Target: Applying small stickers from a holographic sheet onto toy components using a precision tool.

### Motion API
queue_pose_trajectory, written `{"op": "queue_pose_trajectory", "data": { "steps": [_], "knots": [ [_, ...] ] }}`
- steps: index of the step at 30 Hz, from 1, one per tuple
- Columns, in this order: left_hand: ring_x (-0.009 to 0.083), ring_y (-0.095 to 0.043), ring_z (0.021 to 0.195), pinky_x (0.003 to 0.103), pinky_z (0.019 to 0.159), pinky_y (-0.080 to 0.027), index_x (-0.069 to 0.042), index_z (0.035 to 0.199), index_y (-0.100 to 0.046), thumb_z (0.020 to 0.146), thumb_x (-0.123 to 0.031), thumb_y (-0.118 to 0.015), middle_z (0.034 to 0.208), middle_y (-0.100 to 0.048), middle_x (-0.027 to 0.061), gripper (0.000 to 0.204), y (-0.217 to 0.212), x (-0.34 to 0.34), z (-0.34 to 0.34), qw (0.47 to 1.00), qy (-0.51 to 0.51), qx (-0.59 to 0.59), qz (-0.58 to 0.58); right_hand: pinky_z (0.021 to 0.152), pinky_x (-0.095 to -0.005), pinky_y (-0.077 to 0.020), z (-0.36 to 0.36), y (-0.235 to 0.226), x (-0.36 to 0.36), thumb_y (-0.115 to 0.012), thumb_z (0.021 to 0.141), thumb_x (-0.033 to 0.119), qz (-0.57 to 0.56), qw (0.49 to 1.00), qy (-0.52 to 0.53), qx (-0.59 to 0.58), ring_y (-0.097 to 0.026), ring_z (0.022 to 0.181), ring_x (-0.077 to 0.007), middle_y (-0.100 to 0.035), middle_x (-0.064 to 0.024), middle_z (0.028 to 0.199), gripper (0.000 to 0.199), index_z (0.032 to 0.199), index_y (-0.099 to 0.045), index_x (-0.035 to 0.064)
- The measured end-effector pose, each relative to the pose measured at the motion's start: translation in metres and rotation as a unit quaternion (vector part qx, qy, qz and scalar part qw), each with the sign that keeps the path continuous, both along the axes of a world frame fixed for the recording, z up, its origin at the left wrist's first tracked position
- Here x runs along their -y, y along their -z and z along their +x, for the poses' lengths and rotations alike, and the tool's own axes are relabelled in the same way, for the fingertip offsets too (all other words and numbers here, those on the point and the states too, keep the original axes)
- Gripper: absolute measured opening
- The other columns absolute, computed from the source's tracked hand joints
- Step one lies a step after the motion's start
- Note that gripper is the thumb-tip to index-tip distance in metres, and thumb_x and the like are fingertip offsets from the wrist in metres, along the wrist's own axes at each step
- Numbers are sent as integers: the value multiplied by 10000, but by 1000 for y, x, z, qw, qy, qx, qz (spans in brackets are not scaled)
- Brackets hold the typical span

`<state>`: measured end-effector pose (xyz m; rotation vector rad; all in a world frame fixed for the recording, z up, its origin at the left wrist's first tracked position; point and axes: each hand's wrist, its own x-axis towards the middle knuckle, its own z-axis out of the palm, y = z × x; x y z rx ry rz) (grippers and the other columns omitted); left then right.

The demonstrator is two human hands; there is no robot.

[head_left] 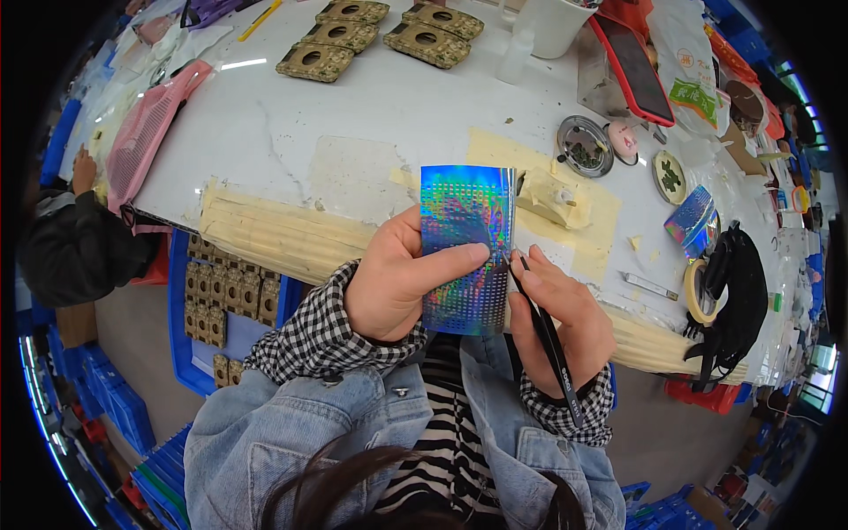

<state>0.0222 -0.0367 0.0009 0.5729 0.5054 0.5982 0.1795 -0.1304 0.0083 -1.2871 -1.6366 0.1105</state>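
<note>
My left hand (397,278) is closed on a shiny holographic sticker sheet (464,208), its thumb lying across the front. Rows of small cells cover the sheet, which is held upright above the table's near edge. In my right hand (565,322) are black tweezers (549,340), their tips at the sheet's right edge. Whether the tips grip anything is too small to tell. Just beyond the sheet, a block wrapped in cream tape (555,196) sits on the table.
Several camouflage-patterned model tank hulls (430,44) lie at the far side. A blue tray (179,336) with more hulls is below the table at left. To the right are a round metal dish (585,146), a red-framed phone (632,71) and a black cloth item (738,300). Another person (75,252) sits at left.
</note>
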Motion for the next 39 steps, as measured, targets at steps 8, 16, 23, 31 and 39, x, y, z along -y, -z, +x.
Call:
{"op": "queue_pose_trajectory", "data": {
  "steps": [8,16,23,31,39],
  "knots": [
    [163,-654,934,300,819,-541,8,1147,-563,884,24,-606,1048,-666,100,267,1,1,0,1000,0,-4,2,841,-434,-572,-1,2,-1,-736,726,-82,2,1000,5,-2,-690,914,-314,-683,-192,918,299,992,-605,-42],
    [160,-652,934,301,828,-537,0,1149,-567,884,27,-600,1050,-665,94,268,3,1,0,1000,0,-6,0,846,-431,-571,-2,2,0,-728,729,-90,-5,1000,10,-8,-689,919,-311,-684,-199,926,287,985,-606,-44],
    [150,-646,943,296,832,-533,-6,1152,-571,876,28,-611,1060,-662,87,281,5,3,0,1000,-11,-15,-2,860,-432,-565,-2,1,1,-714,741,-94,-21,999,4,-27,-686,936,-302,-683,-207,944,275,989,-606,-46],
    [155,-640,959,290,845,-523,-1,1161,-562,880,32,-605,1064,-660,87,286,3,2,0,1000,-9,6,-1,882,-441,-553,0,0,3,-718,755,-80,-29,999,-12,-23,-676,961,-287,-672,-215,999,315,1033,-577,-33],
    [153,-640,955,294,846,-523,-3,1161,-550,884,32,-597,1058,-659,83,283,3,2,1,1000,-9,5,-6,877,-427,-558,-1,3,2,-741,743,-72,-20,1000,-6,-14,-676,956,-286,-675,-202,984,349,1048,-577,-25]
  ]
}}
